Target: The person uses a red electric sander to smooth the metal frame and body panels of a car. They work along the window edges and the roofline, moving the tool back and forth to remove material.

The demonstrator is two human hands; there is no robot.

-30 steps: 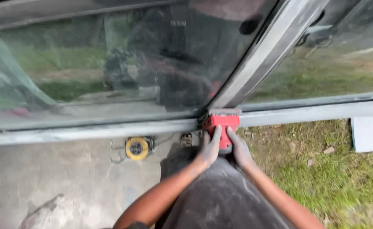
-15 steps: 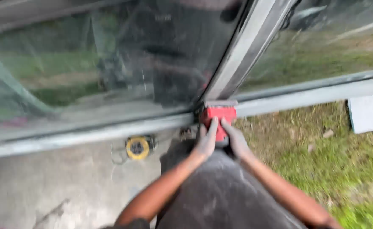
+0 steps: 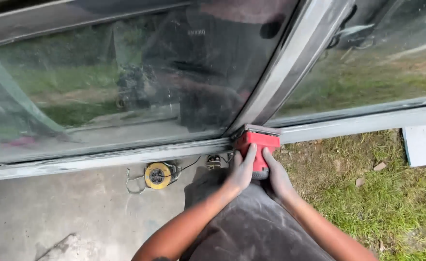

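Between the two sets of fingers, at the foot of the window, sits a red palm sander (image 3: 257, 147). Its flat pad is pressed against the grey frame rail (image 3: 126, 157) where the upright mullion (image 3: 290, 63) meets the sill. The left hand (image 3: 241, 170) lies along the sander's left flank, with its fingers (image 3: 249, 153) held close together and stretched up the red housing. The right hand (image 3: 276, 175) mirrors it on the other flank, fingers (image 3: 268, 158) likewise together and wrapped on the body. Holding it from both sides looks like a way to keep the tool square to the narrow rail and to lean weight into it. The person's dusty dark trousers (image 3: 251, 227) fill the space below the wrists, which suggests a crouch close to the work.

Left of the left fingers, and well apart from them, a yellow cord reel (image 3: 157, 175) rests on the concrete slab (image 3: 53, 217), with loose wire beside it. It is probably set there to feed the tool without dragging across the frame. Right of the right fingers lies grass (image 3: 367, 193), and farther right the corner of a pale board (image 3: 423, 145). Above the fingertips the glass pane (image 3: 101, 87) shows only reflections.

No box, bucket or tray is visible, and the reel holds only its own coiled cable.
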